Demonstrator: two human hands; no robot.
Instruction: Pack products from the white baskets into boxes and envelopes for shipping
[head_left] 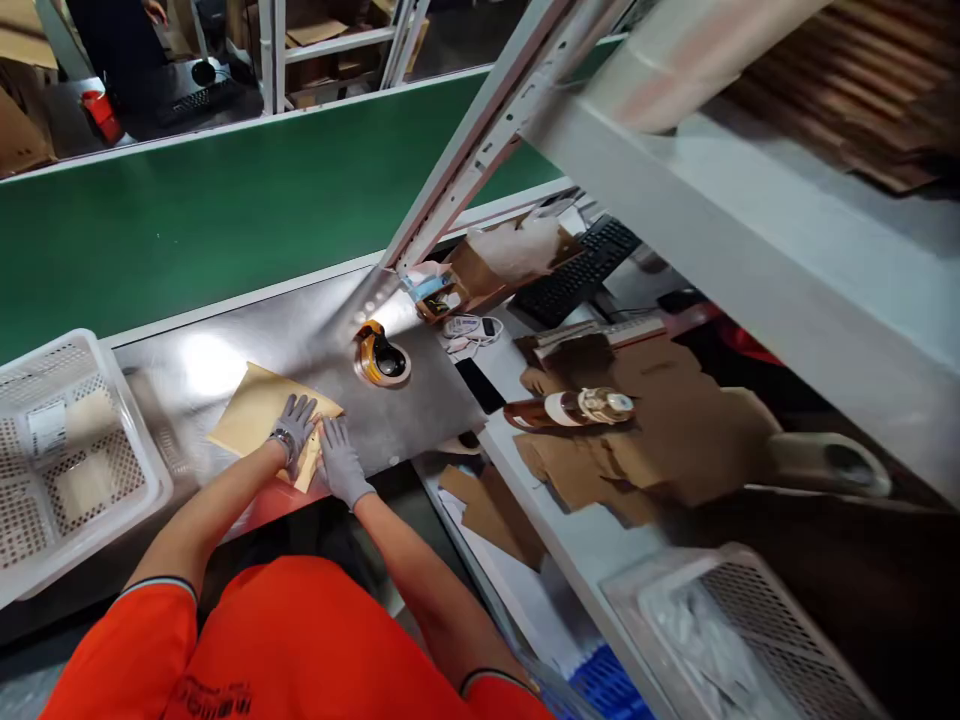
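A tan paper envelope lies on the metal tabletop in front of me, with its right end folded over. My left hand, in a grey glove, rests flat on the envelope beside the fold, fingers stretched out. At the folded end, my right hand, gloved too, closes on the envelope's edge; part of its grip is hidden. A tape dispenser with an orange and black body stands on the metal top, beyond my right hand and apart from it.
To the left stands a white perforated basket with packets inside. A green conveyor belt runs behind the table. On the right are a phone, a bottle, flattened cardboard and a keyboard. A shelf overhangs there.
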